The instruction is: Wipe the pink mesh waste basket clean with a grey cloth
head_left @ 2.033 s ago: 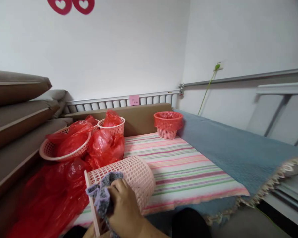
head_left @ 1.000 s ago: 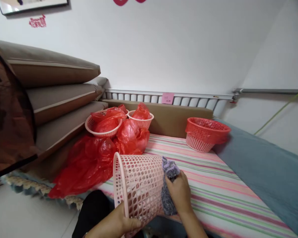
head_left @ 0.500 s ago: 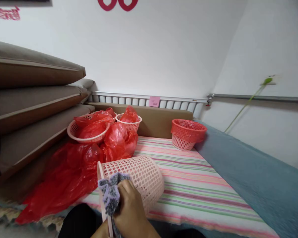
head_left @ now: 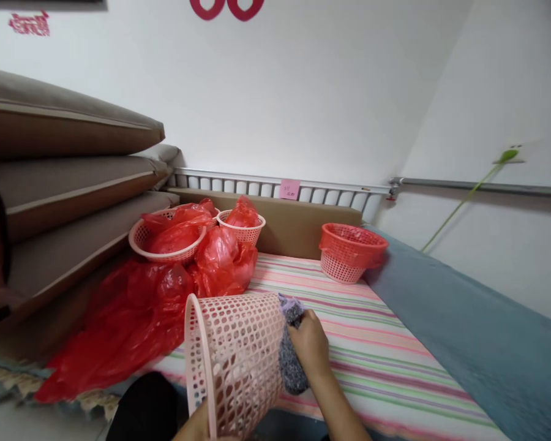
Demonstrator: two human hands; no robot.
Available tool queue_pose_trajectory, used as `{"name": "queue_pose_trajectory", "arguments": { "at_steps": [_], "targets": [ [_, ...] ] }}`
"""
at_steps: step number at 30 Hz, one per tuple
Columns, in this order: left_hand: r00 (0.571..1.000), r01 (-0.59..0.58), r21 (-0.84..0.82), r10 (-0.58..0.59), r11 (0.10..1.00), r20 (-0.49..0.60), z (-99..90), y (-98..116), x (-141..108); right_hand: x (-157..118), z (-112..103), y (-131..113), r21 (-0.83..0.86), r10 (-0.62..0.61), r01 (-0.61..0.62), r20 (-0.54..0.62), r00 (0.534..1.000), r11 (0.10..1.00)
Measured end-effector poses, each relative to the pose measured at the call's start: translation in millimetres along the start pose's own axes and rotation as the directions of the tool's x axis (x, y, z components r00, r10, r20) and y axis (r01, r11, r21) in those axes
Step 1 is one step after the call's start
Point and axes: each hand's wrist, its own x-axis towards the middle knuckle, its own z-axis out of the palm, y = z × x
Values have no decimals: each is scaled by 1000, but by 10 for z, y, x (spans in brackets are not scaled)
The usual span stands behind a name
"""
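Observation:
A pink perforated basket (head_left: 245, 343) lies on its side close to me, its open rim toward the left. My right hand (head_left: 310, 343) grips a grey cloth with a lilac edge (head_left: 292, 361) and presses it against the basket's base end. My left hand (head_left: 202, 422) is at the rim at the bottom of the view, partly behind the basket's mesh; its fingers are mostly hidden.
Red plastic bags (head_left: 133, 318) spread at the left beside upright pink baskets (head_left: 165, 254). A red-lined basket (head_left: 349, 254) stands at the back right on the striped cloth (head_left: 371, 343). Stacked cushions (head_left: 73, 171) rise at the left; a radiator (head_left: 257, 184) lines the wall.
My right hand has moved right with the cloth, from near the basket's rim to its base end. The basket has turned slightly, and the whole view has shifted a little.

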Motion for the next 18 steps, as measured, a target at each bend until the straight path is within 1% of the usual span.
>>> {"name": "queue_pose_trajectory", "arguments": {
  "at_steps": [2, 4, 5, 7, 9, 12, 14, 16, 18],
  "targets": [
    [985, -98, -72, 86, 993, -152, 81, 233, -22, -52, 15, -4, 15, -17, 17, -15, 1000, 1000],
    [965, -155, -137, 120, 978, -233, 147, 401, -18, -90, 27, 21, 23, -22, 23, -26, 999, 999],
    [965, -159, -157, 119, 975, -235, 172, 450, -14, -99, 30, 44, 27, -14, 15, -28, 1000, 1000],
    [973, -149, -167, 115, 975, -198, 203, 481, -16, -95, 28, 103, 38, 8, -7, -21, 1000, 999],
    [980, -146, -136, 125, 980, -157, 214, 453, -36, -68, 20, 155, 40, 48, -48, -16, 999, 998],
    [979, -152, -97, 136, 984, -151, 221, 400, -79, -18, 7, 143, 18, 127, -126, -22, 992, 992],
    [979, -149, -102, 132, 984, -153, 233, 403, -93, -27, 1, 31, 56, 122, -121, -18, 992, 991],
    [982, -137, -104, 122, 985, -141, 249, 432, -90, -110, -11, -182, 157, 38, -38, 4, 999, 987],
    [986, -116, -88, 104, 989, -129, 250, 452, -82, -273, -45, -472, 295, -78, 58, 54, 996, 954]
  ]
}}
